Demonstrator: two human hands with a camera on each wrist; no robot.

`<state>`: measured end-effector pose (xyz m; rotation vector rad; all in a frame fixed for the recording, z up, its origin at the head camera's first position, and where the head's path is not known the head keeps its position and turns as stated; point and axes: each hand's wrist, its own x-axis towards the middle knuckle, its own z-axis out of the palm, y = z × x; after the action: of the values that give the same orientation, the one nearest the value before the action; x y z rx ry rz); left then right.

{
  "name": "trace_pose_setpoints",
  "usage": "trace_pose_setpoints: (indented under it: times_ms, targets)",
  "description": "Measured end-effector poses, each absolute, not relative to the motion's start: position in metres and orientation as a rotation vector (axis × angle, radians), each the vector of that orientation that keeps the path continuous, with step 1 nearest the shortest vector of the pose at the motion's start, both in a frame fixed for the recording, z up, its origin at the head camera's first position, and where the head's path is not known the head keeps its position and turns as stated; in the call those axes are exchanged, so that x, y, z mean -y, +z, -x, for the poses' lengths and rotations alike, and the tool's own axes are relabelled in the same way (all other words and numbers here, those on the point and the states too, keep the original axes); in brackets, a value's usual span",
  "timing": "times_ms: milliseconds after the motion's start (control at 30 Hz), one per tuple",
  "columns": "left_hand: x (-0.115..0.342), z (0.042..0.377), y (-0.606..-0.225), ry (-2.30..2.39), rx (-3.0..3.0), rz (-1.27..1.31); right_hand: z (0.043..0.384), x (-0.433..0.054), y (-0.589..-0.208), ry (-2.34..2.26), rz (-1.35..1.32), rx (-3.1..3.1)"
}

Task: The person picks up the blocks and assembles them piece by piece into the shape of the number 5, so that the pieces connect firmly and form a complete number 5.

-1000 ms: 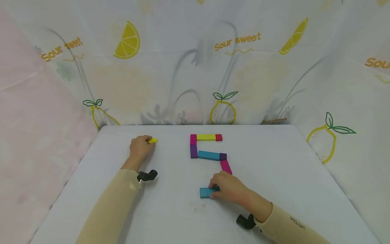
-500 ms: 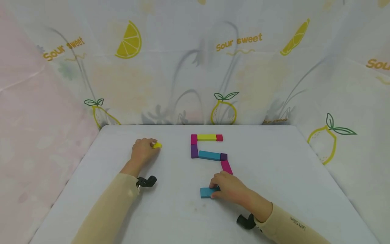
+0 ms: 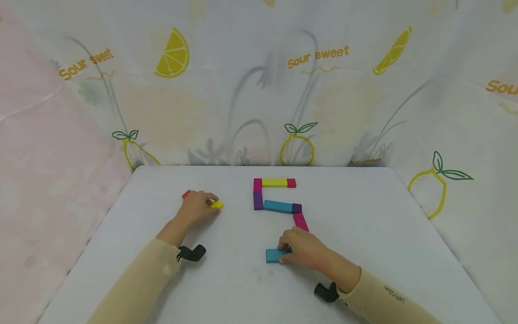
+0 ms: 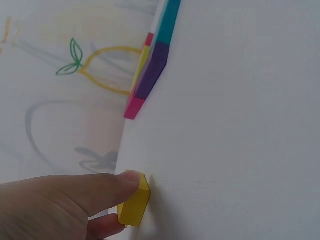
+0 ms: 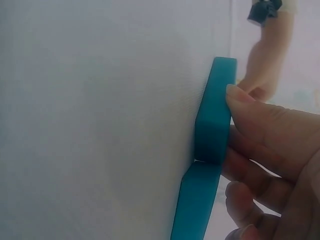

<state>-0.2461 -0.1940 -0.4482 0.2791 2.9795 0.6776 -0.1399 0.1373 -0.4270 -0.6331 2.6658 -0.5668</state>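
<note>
My left hand (image 3: 196, 208) pinches a small yellow block (image 3: 217, 204) between thumb and fingers, left of the block row. Up close in the left wrist view, the yellow block (image 4: 135, 206) shows slanted faces under the thumb. My right hand (image 3: 306, 252) grips a blue block (image 3: 273, 255) at the front middle of the table, its palm side hiding the block's right part. The right wrist view shows the thumb on a blue block (image 5: 215, 110), with a second blue block (image 5: 196, 200) end to end against it.
A bent row runs on the white table (image 3: 364, 216): red (image 3: 291, 183), yellow (image 3: 274, 182), magenta (image 3: 257, 185), purple (image 3: 258, 201), blue (image 3: 278, 206), dark purple (image 3: 297, 208) and another magenta block (image 3: 300, 221). A red block (image 3: 186, 194) shows behind my left hand.
My left hand has moved right and nearer with the yellow block, and a red block now shows behind it. The right hand stays in place on the blue block.
</note>
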Motion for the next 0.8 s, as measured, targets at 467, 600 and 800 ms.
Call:
trace_pose_setpoints:
  times_ms: [467,600,800]
  targets:
    - [0.173,0.231,-0.450,0.695,-2.856,-0.355,0.145,-0.138,-0.426,-0.570,0.656,-2.639]
    - [0.168,0.226,-0.452,0.674,-2.841,-0.379,0.146,-0.139,-0.428,-0.562,0.671,-2.641]
    - [0.161,0.219,-0.452,0.693,-2.832,-0.464,0.146,-0.140,-0.429,-0.565,0.667,-2.633]
